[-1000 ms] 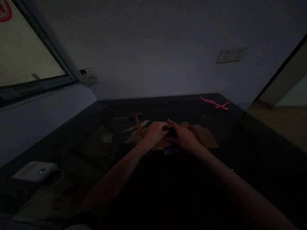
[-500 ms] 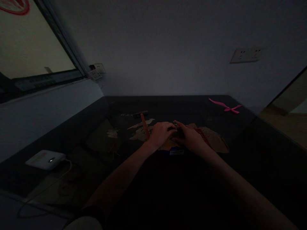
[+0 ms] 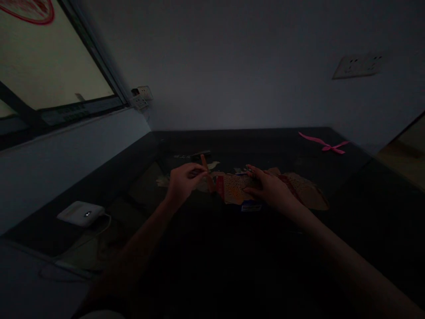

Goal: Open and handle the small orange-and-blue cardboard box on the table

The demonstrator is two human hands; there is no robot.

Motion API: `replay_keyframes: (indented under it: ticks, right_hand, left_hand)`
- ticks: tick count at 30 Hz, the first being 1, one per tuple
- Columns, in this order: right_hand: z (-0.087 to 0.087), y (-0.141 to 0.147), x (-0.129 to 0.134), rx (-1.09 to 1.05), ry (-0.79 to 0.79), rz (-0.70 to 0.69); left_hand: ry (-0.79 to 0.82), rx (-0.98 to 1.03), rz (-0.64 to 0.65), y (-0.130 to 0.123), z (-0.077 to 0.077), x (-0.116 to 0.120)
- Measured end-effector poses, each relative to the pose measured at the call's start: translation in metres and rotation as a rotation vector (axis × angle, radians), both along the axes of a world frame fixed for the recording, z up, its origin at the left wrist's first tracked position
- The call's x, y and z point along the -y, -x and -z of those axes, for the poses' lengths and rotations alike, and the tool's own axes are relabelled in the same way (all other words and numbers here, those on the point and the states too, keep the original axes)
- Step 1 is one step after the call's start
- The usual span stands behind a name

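My left hand (image 3: 184, 179) is closed in a pinch, its thumb and forefinger meeting right at an upright-leaning orange-brown stick (image 3: 211, 184). Whether the stick itself or something small is between the fingertips is too dark to make out. A dotted cardboard piece (image 3: 233, 188) with a red band and a blue, labelled near edge lies to the right of the stick. Over its right part my right hand (image 3: 270, 186) is curved, thumb on the dotted face and fingers at the far edge. Another brown cardboard piece (image 3: 307, 192) spreads out beyond that wrist.
Pale scraps (image 3: 214, 165) and a dark flat strip (image 3: 202, 153) lie behind the stick. A pink ribbon (image 3: 327, 145) is at the back right. At left, a white device (image 3: 81, 213) with a cable sits near the table edge. Walls border the dark table.
My left hand has moved left, away from the cardboard, to the stick. My right hand stays at the cardboard. The whole view has shifted slightly.
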State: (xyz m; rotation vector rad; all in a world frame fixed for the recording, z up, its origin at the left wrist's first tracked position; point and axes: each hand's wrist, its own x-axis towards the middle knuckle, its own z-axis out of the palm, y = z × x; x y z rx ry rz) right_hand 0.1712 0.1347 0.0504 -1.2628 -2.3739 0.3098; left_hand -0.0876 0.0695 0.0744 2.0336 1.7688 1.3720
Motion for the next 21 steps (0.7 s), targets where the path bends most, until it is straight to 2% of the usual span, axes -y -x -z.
replay_keyframes:
  ticks: [3, 5, 8, 10, 13, 17, 21]
  right_hand:
    - [-0.002, 0.0, 0.001, 0.0, 0.021, -0.002]
    - [-0.002, 0.001, 0.001, -0.002, 0.032, 0.0]
    - [0.001, 0.0, 0.0, -0.004, 0.028, 0.011]
    - [0.002, 0.0, -0.001, -0.003, 0.021, 0.014]
    - [0.003, 0.0, -0.001, -0.004, 0.022, 0.017]
    - [0.001, 0.0, 0.0, -0.003, 0.032, 0.022]
    - [0.002, 0.0, -0.001, 0.002, 0.013, 0.003]
  left_hand:
    - [0.09, -0.122, -0.206, 0.059, 0.029, 0.035]
    - [0.167, -0.188, -0.268, 0.091, 0.047, 0.061]
    - [0.225, -0.308, -0.294, 0.118, 0.067, 0.094]
    - [0.23, -0.38, -0.28, 0.125, 0.075, 0.106]
    - [0.255, -0.462, -0.26, 0.127, 0.083, 0.109]
    - [0.312, -0.51, -0.216, 0.126, 0.085, 0.102]
    - [0.303, -0.483, -0.209, 0.127, 0.085, 0.101]
